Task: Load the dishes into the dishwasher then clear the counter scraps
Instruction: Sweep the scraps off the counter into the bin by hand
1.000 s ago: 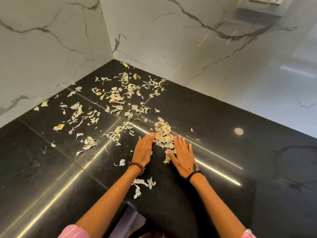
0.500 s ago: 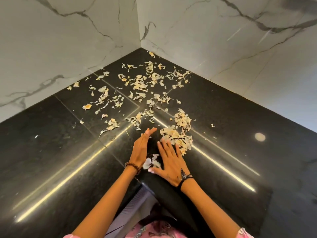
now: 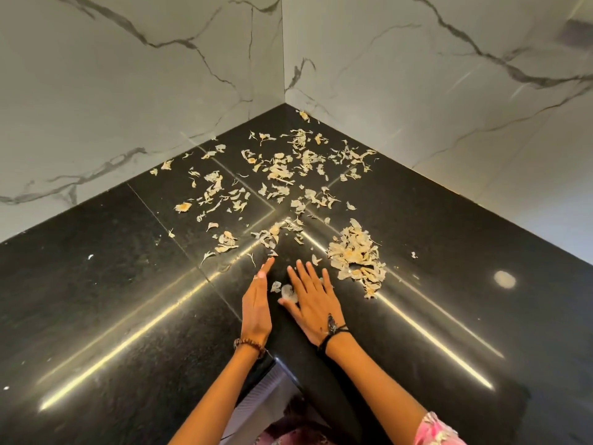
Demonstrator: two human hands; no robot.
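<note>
Two flat, open hands, left hand (image 3: 256, 311) and right hand (image 3: 313, 301), rest side by side on a black counter (image 3: 96, 316), holding nothing. Papery scraps (image 3: 356, 253) lie beyond them, probably light; best swept together, not pinched.

I am drawing my right hand (image 3: 313, 303) back from the heaped scraps (image 3: 356, 252), dragging two loose flakes (image 3: 284, 290) toward my left hand (image 3: 256, 308), now nearer the counter edge (image 3: 272, 361).

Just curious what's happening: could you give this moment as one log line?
step: gathering scraps | left hand: open, edge on counter | right hand: flat on counter | small peels: between hands | pile: right
</note>
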